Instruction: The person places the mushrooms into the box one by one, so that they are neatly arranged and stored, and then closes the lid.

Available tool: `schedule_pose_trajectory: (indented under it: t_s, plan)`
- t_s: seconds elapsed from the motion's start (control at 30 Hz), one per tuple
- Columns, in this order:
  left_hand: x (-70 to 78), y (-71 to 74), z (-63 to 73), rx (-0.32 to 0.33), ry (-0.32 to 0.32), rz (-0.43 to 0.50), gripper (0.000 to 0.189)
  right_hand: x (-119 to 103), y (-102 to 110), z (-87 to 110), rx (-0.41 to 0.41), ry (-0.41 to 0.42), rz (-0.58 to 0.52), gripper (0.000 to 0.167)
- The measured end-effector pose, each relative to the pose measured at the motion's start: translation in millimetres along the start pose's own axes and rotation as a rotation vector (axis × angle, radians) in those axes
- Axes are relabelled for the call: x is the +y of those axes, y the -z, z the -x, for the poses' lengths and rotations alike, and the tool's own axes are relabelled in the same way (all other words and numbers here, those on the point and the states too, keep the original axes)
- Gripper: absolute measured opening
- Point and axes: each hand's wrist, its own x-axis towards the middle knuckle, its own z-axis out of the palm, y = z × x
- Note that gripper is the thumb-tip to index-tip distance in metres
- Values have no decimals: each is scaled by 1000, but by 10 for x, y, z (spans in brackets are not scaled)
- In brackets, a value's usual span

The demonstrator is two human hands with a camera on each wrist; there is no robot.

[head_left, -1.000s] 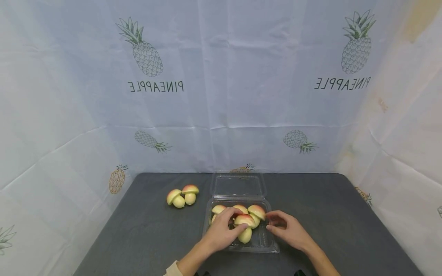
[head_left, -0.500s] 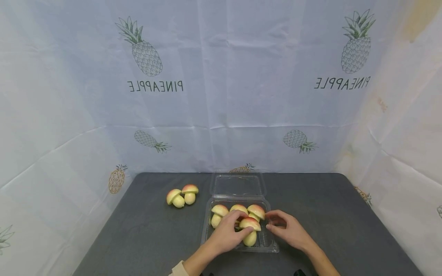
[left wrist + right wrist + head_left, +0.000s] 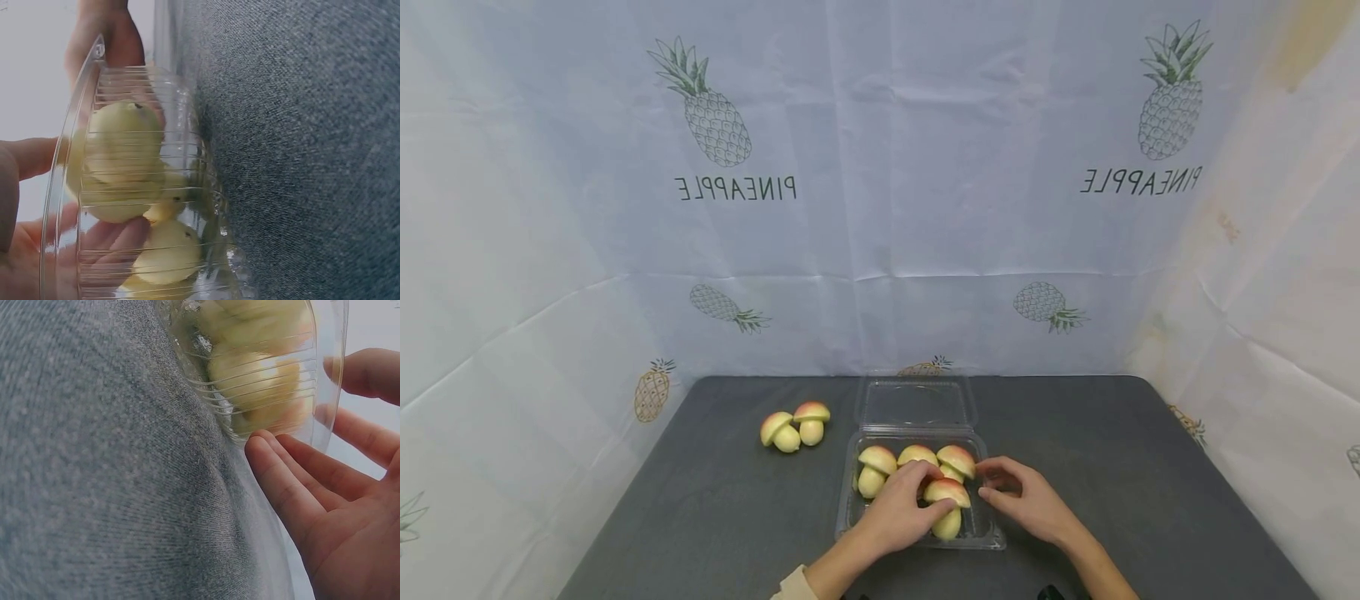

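Observation:
In the head view, an open clear plastic clamshell box [image 3: 917, 542] holds several mushroom-shaped pieces with pale yellow stems and red-tinged caps. Inside its front part, my left hand [image 3: 898, 510] holds one toy mushroom [image 3: 947, 493] between thumb and fingers. The left wrist view shows that mushroom [image 3: 125, 147] through the ribbed wall. A row of mushrooms [image 3: 876, 473] lies behind it, partly covered by my left hand. At the box's right side is my right hand [image 3: 1026, 504]; in the right wrist view its extended fingers [image 3: 284, 481] touch the clear wall.
A pair of similar mushrooms [image 3: 781, 432] lies on the dark table [image 3: 715, 517], left of the box. The transparent lid [image 3: 916, 404] is folded back behind it. White pineapple-print cloth [image 3: 880, 208] surrounds the table's back and sides.
My left hand has moved the held mushroom rightward and toward the front of the box, uncovering more of the left mushroom in the back row. My right hand has stayed in place.

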Motion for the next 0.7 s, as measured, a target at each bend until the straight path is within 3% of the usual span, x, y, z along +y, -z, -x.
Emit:
schedule_pose_trajectory:
  t_s: [0.4, 0.7]
  plan:
    - [46, 40, 7, -42, 19, -36, 35, 5, 4, 1, -4, -6, -15, 42]
    - [54, 13, 15, -12, -3, -32, 39, 0, 3, -3, -3, -6, -9, 40]
